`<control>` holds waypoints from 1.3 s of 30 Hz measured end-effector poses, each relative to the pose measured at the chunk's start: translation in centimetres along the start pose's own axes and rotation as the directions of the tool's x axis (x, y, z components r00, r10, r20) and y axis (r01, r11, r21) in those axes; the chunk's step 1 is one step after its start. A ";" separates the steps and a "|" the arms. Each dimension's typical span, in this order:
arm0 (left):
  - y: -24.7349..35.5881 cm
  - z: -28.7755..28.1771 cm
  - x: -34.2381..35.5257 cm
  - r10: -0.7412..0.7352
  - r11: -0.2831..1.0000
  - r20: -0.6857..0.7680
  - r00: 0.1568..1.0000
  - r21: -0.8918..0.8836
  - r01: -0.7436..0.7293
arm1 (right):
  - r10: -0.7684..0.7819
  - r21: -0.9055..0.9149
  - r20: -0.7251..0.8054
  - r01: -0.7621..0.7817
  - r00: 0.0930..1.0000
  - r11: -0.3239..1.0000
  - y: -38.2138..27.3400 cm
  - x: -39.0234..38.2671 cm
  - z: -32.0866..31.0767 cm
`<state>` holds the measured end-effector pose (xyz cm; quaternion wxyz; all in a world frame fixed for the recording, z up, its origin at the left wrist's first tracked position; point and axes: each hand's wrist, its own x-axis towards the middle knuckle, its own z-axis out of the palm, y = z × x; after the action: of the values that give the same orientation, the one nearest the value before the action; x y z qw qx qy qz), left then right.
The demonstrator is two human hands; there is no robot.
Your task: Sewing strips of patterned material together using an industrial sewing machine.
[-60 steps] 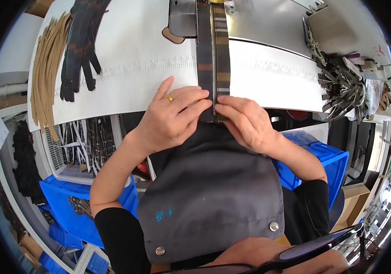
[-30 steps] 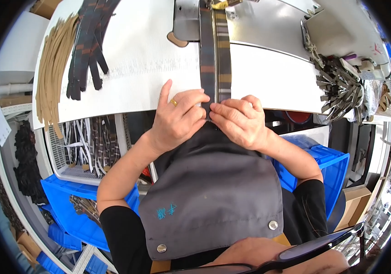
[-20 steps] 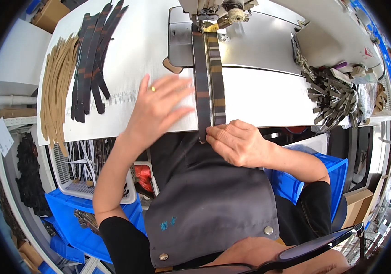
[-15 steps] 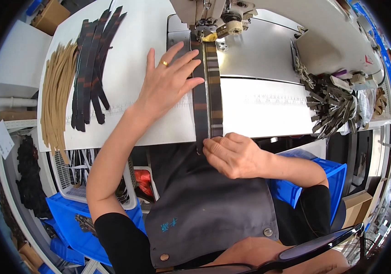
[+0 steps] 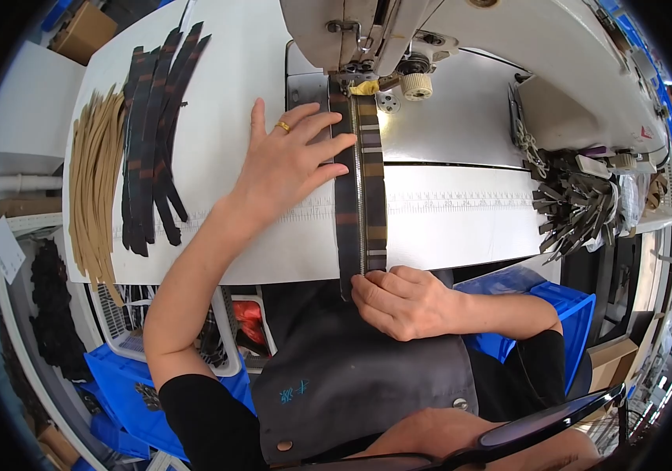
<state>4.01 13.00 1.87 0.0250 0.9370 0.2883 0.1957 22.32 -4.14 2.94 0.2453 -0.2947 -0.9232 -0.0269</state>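
Note:
A metal zipper runs from the sewing machine's presser foot toward me, past the table's near edge. Along its left side lies a dark strip with brown bands, and along its right side a striped fabric strip. My left hand lies with fingers spread, the fingertips on the dark strip and close to the zipper teeth. It wears a ring. At the near edge, my right hand has its fingers closed on the zipper's near end, and the end inside the grip is hidden.
Tan strips and dark banded strips lie on the left of the white table. A bundle of grey-brown strips sits at the right. The machine arm overhangs the far right. Blue bins and a white basket stand below.
The whole view has shifted, so the table and machine sit lower in the picture. My left fingertips have edged slightly toward the zipper teeth. My right hand keeps its grip on the near end.

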 end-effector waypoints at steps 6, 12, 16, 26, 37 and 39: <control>1.0 0.3 -0.3 -0.002 0.999 0.035 0.999 0.044 0.000 | -0.005 0.031 -0.014 0.006 1.000 1.000 0.1 0.0 0.1; -0.6 0.6 -0.6 -0.117 0.965 -0.062 0.991 -0.243 0.098 | 0.040 0.085 -0.059 -0.035 0.997 0.996 0.2 0.1 -0.4; -0.3 0.6 -0.2 0.132 0.991 -0.178 0.975 0.030 -0.128 | 0.045 0.103 -0.022 -0.043 0.999 0.994 0.2 -0.1 0.2; -1.8 1.1 2.0 0.299 0.941 -0.166 0.940 0.215 -0.261 | 0.024 0.079 -0.054 -0.020 0.998 0.997 0.0 0.5 0.2; 4.4 0.6 -1.5 0.101 0.988 0.183 0.978 -0.136 -0.077 | -0.023 0.032 -0.001 0.023 1.000 0.999 0.1 0.3 0.0; 3.6 1.2 -1.6 0.106 0.987 0.210 0.972 -0.138 -0.078 | -0.020 0.023 -0.014 0.021 1.000 1.000 0.1 0.3 0.1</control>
<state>5.20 9.18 0.79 0.1076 0.9615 0.2270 0.1114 22.13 -3.85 2.96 0.2550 -0.2820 -0.9247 -0.0206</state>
